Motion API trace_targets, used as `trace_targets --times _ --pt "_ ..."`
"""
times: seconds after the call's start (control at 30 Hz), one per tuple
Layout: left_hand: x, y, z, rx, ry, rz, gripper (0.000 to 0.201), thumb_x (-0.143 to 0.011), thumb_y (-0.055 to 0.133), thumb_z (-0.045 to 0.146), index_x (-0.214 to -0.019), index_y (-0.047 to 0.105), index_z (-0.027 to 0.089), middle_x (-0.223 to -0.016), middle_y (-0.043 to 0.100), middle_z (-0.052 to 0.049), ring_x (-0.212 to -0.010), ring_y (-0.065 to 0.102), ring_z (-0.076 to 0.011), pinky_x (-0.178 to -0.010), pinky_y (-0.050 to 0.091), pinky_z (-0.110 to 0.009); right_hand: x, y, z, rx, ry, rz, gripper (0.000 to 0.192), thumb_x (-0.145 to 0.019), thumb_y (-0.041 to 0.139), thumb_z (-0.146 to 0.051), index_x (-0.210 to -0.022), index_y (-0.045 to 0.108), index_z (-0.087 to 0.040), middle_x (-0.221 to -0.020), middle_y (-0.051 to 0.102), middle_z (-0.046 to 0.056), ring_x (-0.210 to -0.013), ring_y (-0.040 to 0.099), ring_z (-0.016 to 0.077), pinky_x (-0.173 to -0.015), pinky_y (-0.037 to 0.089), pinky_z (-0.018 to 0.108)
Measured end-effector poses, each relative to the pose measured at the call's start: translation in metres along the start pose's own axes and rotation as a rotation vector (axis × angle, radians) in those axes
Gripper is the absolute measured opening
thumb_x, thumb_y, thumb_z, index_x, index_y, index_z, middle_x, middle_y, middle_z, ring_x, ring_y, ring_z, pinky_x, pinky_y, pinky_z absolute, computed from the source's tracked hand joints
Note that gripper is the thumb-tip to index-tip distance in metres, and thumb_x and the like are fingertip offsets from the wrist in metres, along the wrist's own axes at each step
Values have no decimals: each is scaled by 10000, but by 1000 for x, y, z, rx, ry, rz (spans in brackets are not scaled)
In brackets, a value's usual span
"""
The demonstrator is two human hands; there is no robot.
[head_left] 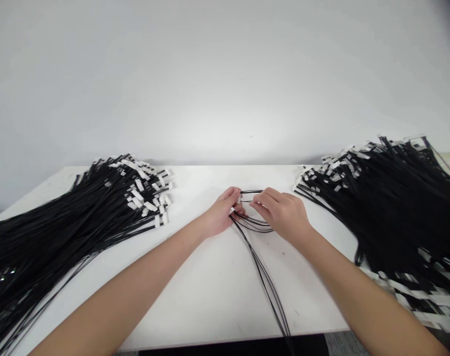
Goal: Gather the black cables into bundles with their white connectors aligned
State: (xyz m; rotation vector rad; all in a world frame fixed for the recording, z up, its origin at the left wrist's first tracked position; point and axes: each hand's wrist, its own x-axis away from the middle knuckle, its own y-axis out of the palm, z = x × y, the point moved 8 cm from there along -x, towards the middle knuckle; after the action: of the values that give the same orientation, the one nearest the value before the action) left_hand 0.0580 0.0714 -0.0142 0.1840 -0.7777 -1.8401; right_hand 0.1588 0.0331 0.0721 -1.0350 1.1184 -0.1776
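Note:
At the middle of the white table, my left hand and my right hand meet over a few thin black cables. Both hands pinch the cables' far ends, which are bent into a small loop between the fingers. The loose lengths of the cables trail toward me and run off the near table edge. A small white tag shows at the left fingertips.
A large pile of black cables with white tags covers the left side of the table. A bigger heap of the same cables fills the right side. A plain white wall stands behind the table.

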Motion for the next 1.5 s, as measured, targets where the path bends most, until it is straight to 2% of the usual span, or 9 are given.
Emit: trace_targets --times 0.23,0.47,0.7,0.9,1.1,1.5 --pt "2 2 0 -2 -13 2 197 -771 568 351 -776 442 200 -594 306 62 -489 374 -48 -574 414 -231 0 4 -2 -14 1 3 207 -881 450 -306 -768 578 -188 -682 572 -27 -475 391 49 -494 246 217" --pt "1 2 0 -2 -15 -13 190 -776 560 358 -789 443 209 -572 300 64 -493 385 -57 -582 416 -235 0 5 -4 -16 -7 -9 238 -892 427 -307 -757 584 -189 -676 578 -20 -499 434 46 -499 246 215" --pt "2 5 -1 -27 -31 -38 204 -784 544 373 -764 432 204 -534 279 64 -489 402 -69 -557 393 -222 5 8 -2 5 -27 17 163 -831 487 -166 -753 621 -216 -697 612 -35 -559 481 54 -525 246 218" --pt "1 3 -2 -22 -24 -43 215 -766 567 378 -789 445 203 -574 315 59 -501 406 -63 -552 394 -219 3 9 -6 37 -17 3 168 -840 462 -161 -761 605 -198 -701 598 -27 -534 456 54 -516 238 219" --pt "2 5 -2 -27 -3 -62 207 -768 564 376 -798 448 208 -594 314 62 -509 394 -58 -621 437 -257 4 11 -9 60 -19 4 183 -847 429 -144 -788 593 -200 -712 589 -20 -524 437 60 -501 219 221" --pt "3 6 -1 -59 15 -55 201 -754 583 365 -801 470 206 -583 337 62 -509 392 -62 -638 452 -279 3 13 -10 1 8 -39 210 -853 410 -155 -768 599 -185 -702 579 -5 -520 454 53 -473 229 214"
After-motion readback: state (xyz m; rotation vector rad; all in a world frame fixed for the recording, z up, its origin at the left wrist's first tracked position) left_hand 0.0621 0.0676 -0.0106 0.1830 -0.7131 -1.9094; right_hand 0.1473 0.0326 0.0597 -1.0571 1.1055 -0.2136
